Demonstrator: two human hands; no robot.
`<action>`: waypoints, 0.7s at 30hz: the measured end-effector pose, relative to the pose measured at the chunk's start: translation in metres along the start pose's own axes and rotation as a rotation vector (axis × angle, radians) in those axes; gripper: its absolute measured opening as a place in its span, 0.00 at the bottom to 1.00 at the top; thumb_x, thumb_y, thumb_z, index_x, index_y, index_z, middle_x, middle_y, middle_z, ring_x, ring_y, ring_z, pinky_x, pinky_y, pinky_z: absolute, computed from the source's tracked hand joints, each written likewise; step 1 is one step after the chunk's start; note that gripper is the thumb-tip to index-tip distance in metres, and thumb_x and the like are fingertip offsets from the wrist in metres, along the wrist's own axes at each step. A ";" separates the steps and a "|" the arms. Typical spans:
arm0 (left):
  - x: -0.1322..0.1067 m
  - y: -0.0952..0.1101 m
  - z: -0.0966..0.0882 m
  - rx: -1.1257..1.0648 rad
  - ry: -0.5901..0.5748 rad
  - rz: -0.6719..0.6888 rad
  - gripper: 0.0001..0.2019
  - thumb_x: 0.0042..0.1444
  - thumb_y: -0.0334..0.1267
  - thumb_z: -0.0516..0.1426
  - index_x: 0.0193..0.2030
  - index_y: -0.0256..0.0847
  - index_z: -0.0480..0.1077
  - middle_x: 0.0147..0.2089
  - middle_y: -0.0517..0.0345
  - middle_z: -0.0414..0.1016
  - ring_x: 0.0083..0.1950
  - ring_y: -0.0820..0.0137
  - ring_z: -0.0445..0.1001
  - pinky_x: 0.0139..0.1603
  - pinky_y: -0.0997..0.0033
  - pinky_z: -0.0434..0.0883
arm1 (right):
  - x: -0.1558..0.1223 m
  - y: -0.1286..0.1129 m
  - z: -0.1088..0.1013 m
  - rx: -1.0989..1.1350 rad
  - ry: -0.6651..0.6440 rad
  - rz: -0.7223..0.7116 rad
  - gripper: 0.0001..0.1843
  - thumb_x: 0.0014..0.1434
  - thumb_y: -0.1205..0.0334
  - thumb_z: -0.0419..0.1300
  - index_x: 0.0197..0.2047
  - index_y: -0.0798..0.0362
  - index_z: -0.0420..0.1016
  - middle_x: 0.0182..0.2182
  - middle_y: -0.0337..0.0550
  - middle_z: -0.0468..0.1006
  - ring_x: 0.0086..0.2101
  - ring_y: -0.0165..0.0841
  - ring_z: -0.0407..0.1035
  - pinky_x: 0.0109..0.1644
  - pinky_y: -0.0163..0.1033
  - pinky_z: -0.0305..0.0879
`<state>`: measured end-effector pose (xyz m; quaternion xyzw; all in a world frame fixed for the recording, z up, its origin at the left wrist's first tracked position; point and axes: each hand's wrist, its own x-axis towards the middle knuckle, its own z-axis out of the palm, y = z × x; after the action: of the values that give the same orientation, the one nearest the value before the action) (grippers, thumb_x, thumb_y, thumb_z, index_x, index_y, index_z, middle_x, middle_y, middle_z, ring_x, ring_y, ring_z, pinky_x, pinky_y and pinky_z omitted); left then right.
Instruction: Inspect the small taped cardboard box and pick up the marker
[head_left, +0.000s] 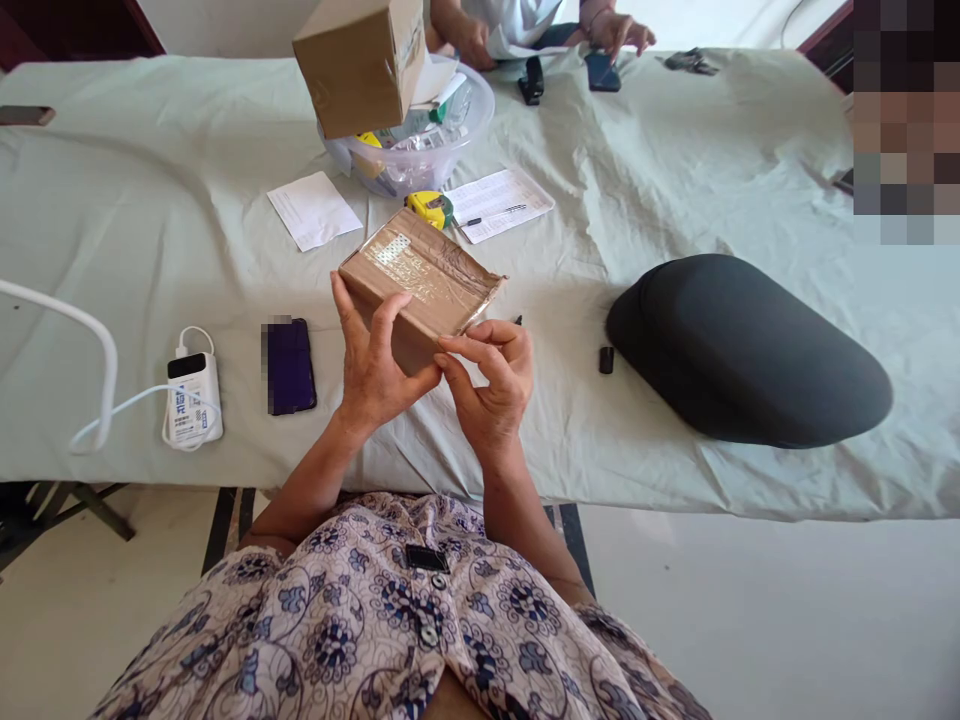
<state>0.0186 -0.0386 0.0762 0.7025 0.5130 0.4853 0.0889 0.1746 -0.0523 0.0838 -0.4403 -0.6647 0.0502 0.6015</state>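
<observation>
A small brown cardboard box (431, 275), with shiny clear tape over its top, is tilted in front of me above the table. My left hand (371, 360) grips its near left side, thumb low and fingers spread along the edge. At the near right corner, the thumb and fingers of my right hand (491, 380) pinch the box edge by the tape. A yellow and green tape measure (430, 208) lies just behind the box. Close to my right hand, a small black item shows only its tip.
A plastic basin (450, 150) of mixed items has a larger carton (356, 70) on it. Papers (313, 210), a purple phone (291, 368), a power bank (193, 400), a black padded seat (750, 350) and a black cap (606, 360) lie around. Another person's hand (621, 32) touches a phone (602, 72).
</observation>
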 end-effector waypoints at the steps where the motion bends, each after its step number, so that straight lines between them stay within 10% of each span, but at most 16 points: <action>1: 0.001 -0.002 -0.001 -0.007 -0.006 0.026 0.42 0.53 0.54 0.71 0.70 0.47 0.62 0.86 0.41 0.23 0.87 0.34 0.33 0.82 0.30 0.51 | 0.001 0.003 -0.001 -0.025 -0.006 -0.016 0.08 0.65 0.56 0.69 0.48 0.38 0.84 0.43 0.40 0.75 0.45 0.33 0.74 0.47 0.44 0.76; 12: 0.004 -0.019 -0.023 -0.062 -0.136 0.198 0.30 0.63 0.53 0.62 0.69 0.51 0.64 0.86 0.46 0.36 0.86 0.42 0.48 0.81 0.34 0.60 | 0.015 0.035 -0.012 -0.142 0.047 0.025 0.17 0.60 0.39 0.69 0.45 0.39 0.86 0.57 0.44 0.75 0.62 0.47 0.70 0.69 0.65 0.69; 21: -0.005 -0.029 -0.036 -0.259 -0.198 0.185 0.28 0.64 0.56 0.60 0.67 0.52 0.63 0.87 0.47 0.38 0.87 0.46 0.44 0.78 0.37 0.65 | 0.011 0.040 -0.014 0.196 0.055 0.240 0.14 0.70 0.47 0.63 0.41 0.47 0.84 0.33 0.37 0.84 0.34 0.30 0.78 0.41 0.38 0.75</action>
<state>-0.0275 -0.0426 0.0742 0.7736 0.3681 0.4819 0.1837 0.2083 -0.0273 0.0722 -0.4570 -0.5824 0.1745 0.6493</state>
